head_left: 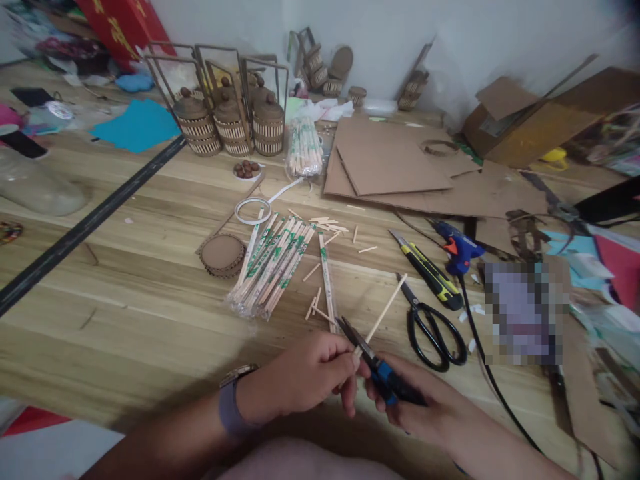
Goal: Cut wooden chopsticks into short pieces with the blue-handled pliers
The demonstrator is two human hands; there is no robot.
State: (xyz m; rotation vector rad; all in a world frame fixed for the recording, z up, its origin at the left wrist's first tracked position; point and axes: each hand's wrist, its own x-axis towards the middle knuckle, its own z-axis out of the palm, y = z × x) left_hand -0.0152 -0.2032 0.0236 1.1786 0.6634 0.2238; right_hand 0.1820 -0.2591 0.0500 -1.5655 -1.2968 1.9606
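Note:
My left hand [300,377], with a watch band on its wrist, pinches a thin wooden chopstick [386,307] that slants up to the right. In my right hand [430,410] are scissors [383,380] with blue and black handles. Their dark blades cross the chopstick close to my left fingertips; whether they touch it I cannot tell. Just beyond my hands lie short cut stick pieces [314,304] and a single wrapped pair of chopsticks [326,280]. Farther left is a pile of paper-wrapped chopsticks [275,263].
Black-handled scissors [436,337], a yellow-black utility knife [427,267] and a blue glue gun [457,248] lie at right. Behind are cardboard sheets [395,160], a tape roll [253,211], a round cardboard piece [223,255] and several small lidded stick baskets [233,127] with tall handles.

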